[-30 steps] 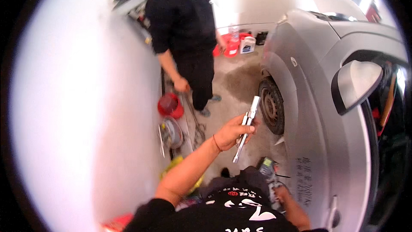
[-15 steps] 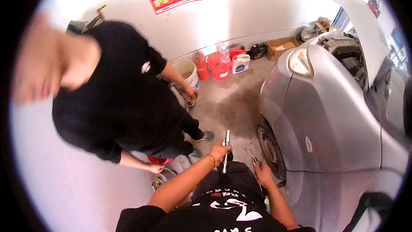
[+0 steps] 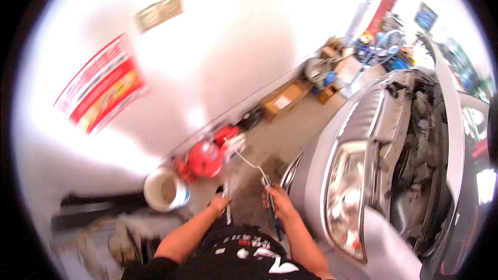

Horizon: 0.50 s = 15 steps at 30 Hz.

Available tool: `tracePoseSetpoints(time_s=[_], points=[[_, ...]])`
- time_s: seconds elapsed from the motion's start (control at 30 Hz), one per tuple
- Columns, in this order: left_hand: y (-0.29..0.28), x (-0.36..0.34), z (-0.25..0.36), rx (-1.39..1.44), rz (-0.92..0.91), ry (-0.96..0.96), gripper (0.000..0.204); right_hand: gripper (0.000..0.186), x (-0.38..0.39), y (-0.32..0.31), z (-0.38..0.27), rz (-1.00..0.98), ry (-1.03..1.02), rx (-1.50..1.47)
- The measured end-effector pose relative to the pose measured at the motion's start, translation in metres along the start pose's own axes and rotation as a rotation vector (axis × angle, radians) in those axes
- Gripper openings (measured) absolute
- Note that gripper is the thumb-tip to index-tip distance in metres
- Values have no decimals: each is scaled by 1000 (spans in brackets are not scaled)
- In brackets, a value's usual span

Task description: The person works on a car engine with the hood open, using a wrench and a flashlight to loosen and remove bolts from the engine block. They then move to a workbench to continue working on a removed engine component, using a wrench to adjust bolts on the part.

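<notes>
My left hand (image 3: pixel 220 203) is closed round a bright metal bar-shaped tool (image 3: pixel 228 213), held upright in front of my black shirt. It looks like a socket wrench, but blur hides its exact kind. Level with it, beside the front of the silver car (image 3: pixel 316 176), my right hand (image 3: pixel 281 202) grips a dark-handled tool (image 3: pixel 272 217) with a metal head, perhaps pliers. From that head a thin, pale, bent rod (image 3: pixel 250 163) sticks out away from me. Whether the tool clamps the rod or is one piece with it I cannot tell.
At right the car's hood (image 3: pixel 450 119) stands raised over the engine bay (image 3: pixel 417 161), with a headlight (image 3: pixel 346 197) near me. Along the wall are a white bucket (image 3: pixel 152 192), red bucket (image 3: pixel 205 158), white jug (image 3: pixel 236 146) and cardboard box (image 3: pixel 284 100). Dark long parts (image 3: pixel 98 210) lie at left.
My view has swung right and forward, to the car's front. The other person has left the picture. Both hands keep hold of their tools; the right one's rod now points ahead.
</notes>
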<state>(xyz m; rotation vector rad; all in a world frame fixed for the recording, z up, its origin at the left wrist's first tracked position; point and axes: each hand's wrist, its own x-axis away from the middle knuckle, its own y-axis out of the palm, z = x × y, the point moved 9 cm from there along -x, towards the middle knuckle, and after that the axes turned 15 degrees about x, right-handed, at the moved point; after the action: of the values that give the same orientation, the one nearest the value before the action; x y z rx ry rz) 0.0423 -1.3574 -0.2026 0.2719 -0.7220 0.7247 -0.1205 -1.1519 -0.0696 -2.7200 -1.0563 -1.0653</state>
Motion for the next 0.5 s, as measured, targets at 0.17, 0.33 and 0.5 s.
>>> tracePoseSetpoints(time_s=[0.17,0.33,0.5], points=[[16,-102,132,-166,-170,-77,18,26,-65,-30,-159,188,-293,-272],[125,-180,267,-286,-314,-38,16,20,-134,-100,-286,403,-359,-444],[286,-265,356,-237,-554,-81,18,17,-225,-218,-365,589,-422,-468]])
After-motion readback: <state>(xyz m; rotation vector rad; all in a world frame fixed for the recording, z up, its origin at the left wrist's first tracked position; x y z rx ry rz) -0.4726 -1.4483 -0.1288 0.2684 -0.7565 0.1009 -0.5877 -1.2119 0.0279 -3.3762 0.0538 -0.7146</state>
